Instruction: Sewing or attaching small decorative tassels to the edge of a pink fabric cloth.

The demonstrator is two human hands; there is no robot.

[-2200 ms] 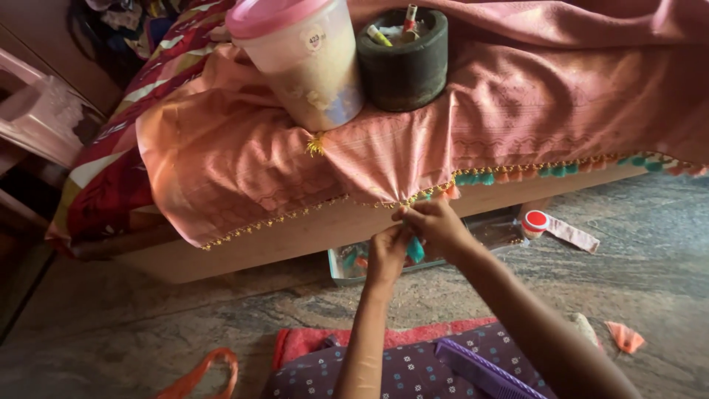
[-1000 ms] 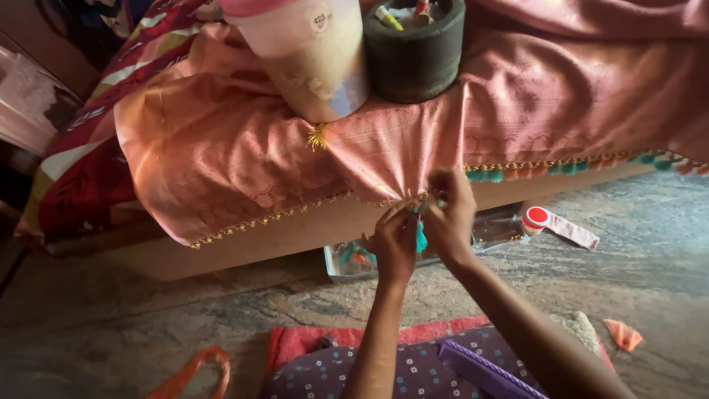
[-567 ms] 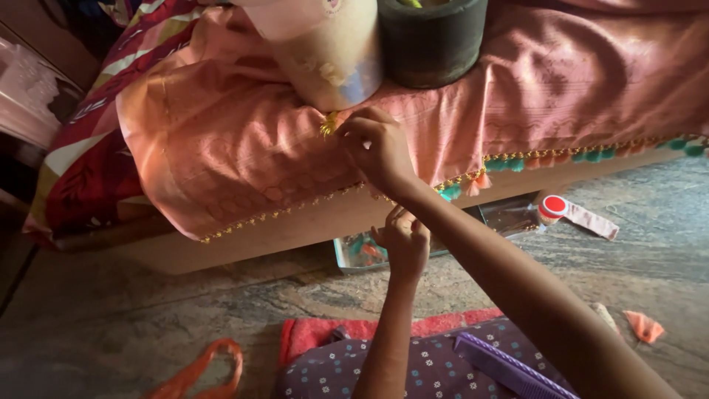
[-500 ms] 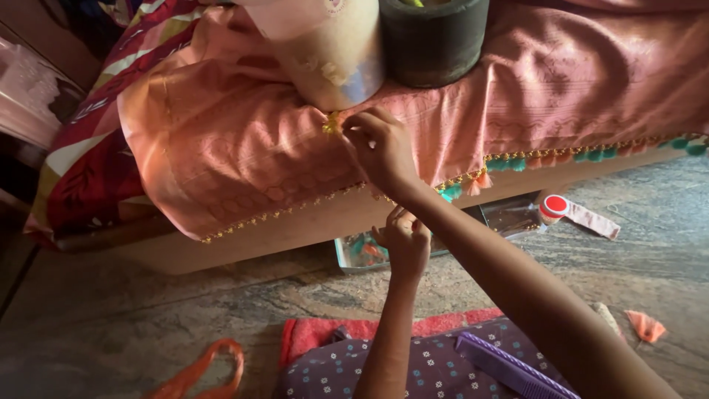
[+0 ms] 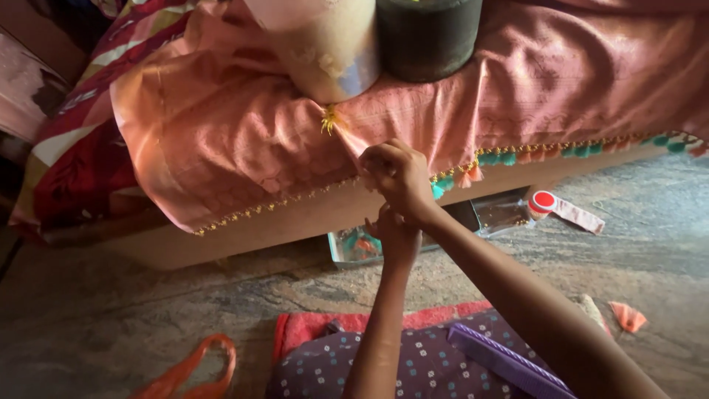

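- Since half a second ago the right hand (image 5: 399, 176) has dropped from the yellow tassel (image 5: 328, 118) by the cream container (image 5: 325, 44) down to the beaded hem (image 5: 295, 198) of the peach-pink cloth (image 5: 221, 140); the left hand (image 5: 391, 229) has stayed just beneath it.
- Around them: the cream container and a dark round container (image 5: 428, 37) stand on the cloth near the bed's edge, directly above the hands, pinning the fabric there.
- Below the bed edge (image 5: 244, 236), partly behind the left hand, lies a clear plastic box (image 5: 354, 247); to the right on the stone floor (image 5: 111, 318) are a red-capped tube (image 5: 565, 209) and a small orange scrap (image 5: 628, 316).
- Nearer the person lie a purple comb (image 5: 509, 362) on a dotted purple cloth (image 5: 428, 366), and an orange loop (image 5: 192, 366) on the floor at left.
- Right hand: fingers curled shut, pinching the cloth at its hem, forearm reaching up from lower right.
- Left hand: raised straight up under the right wrist, fingers bent towards the hem; whether it grips anything cannot be told, since the right hand covers it.
- Edges and room: the hem hangs over the wooden bed edge, with green and orange tassels (image 5: 502, 157) running off to the right; bare floor lies left of the arms, while the box sits close behind them.
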